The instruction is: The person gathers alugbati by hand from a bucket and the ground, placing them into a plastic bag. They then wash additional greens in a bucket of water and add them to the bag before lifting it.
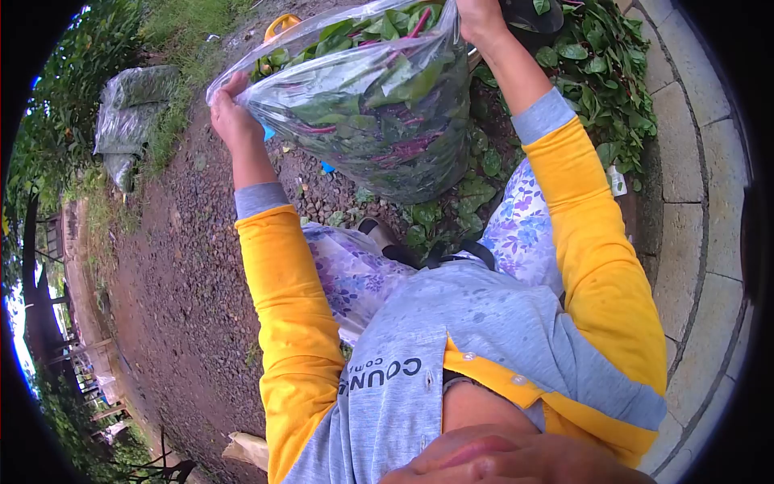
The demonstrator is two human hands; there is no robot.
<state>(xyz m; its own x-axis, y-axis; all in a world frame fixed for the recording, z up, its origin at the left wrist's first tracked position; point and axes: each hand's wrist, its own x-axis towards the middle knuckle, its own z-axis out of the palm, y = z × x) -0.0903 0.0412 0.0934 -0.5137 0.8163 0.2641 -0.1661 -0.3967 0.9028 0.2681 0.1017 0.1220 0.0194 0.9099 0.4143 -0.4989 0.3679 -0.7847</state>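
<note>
A large clear plastic bag point(355, 97) hangs in front of me, bulging with leafy greens point(387, 121) that have reddish-purple stems. My left hand point(232, 113) is closed on the left end of the bag's rim. At the rim's right end, my right hand point(482, 22) grips the plastic, though the top edge of the view cuts off part of its fingers. Between my hands the mouth of the bag is spread, and leaves show in it. The bag's bottom sits low between my knees, close to loose leaves on the ground.
To the right, a heap of leafy greens point(605, 73) lies beside stone paving point(685, 242). Several filled plastic bags point(133, 117) lie on grass at the left. Behind the bag are a yellow object point(281, 26) and a dark rounded object point(534, 14). Gravel ground point(185, 266) stretches to my left.
</note>
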